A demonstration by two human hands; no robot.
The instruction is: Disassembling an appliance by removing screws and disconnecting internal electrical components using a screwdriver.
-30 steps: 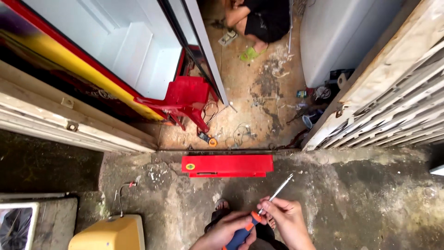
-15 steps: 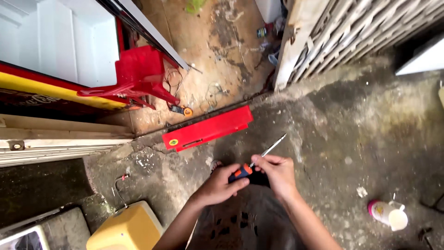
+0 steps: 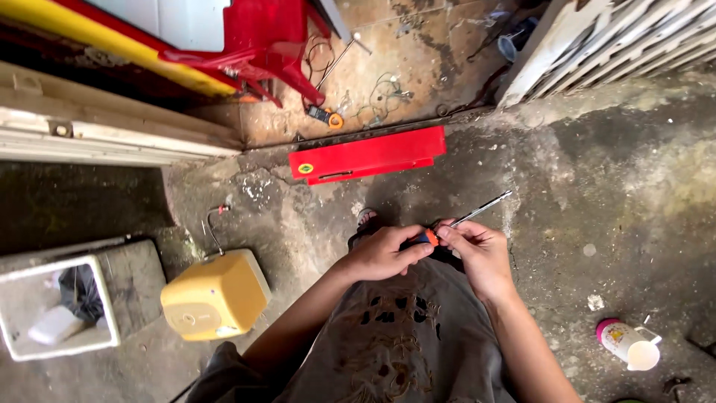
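Note:
Both hands hold a screwdriver [image 3: 477, 210] over my lap. My left hand [image 3: 384, 252] wraps the dark handle with its orange collar. My right hand [image 3: 477, 250] pinches the metal shaft near that collar. The thin shaft points up and to the right over the concrete floor. A long flat red metal piece [image 3: 369, 154] lies on the floor just beyond the hands, along the doorway threshold. My foot in a sandal [image 3: 365, 221] shows under the left hand.
A yellow box-shaped casing [image 3: 215, 295] sits on the floor at left, beside a white-framed open box [image 3: 54, 310]. A red plastic chair [image 3: 261, 41] and loose wires lie past the threshold. A small meter [image 3: 325, 116] rests there. A pink-and-white cup [image 3: 628, 344] lies at lower right.
The camera has tilted down and swung, so the floor scene shifted. Both hands stay on the screwdriver, with the right hand still at the shaft near the collar.

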